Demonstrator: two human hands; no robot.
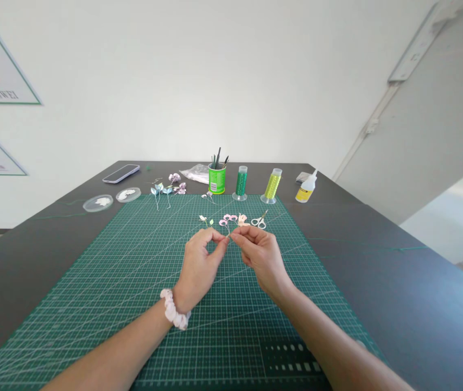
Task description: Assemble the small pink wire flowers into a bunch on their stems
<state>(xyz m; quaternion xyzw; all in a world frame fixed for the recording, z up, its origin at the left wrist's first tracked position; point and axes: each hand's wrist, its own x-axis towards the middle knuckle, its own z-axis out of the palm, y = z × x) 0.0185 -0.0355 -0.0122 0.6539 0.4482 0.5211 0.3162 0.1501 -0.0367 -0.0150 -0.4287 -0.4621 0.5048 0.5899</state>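
My left hand (199, 262) and my right hand (260, 254) meet fingertip to fingertip above a green cutting mat (133, 304). Between the pinched fingers sits a small pink wire flower piece (227, 222) on a thin stem; both hands grip it. A white scrunchie (173, 310) circles my left wrist. Just beyond the hands lie a few tiny petal pieces (204, 219) and small white-handled scissors (259, 220).
At the mat's far edge stand a green tool cup (216, 179), a dark green wire spool (241, 183), a yellow-green spool (272, 185) and a glue bottle (306, 188). Finished flowers (168, 189), two clear dishes (98, 203) and a phone (121, 173) lie far left on the dark table (398, 282).
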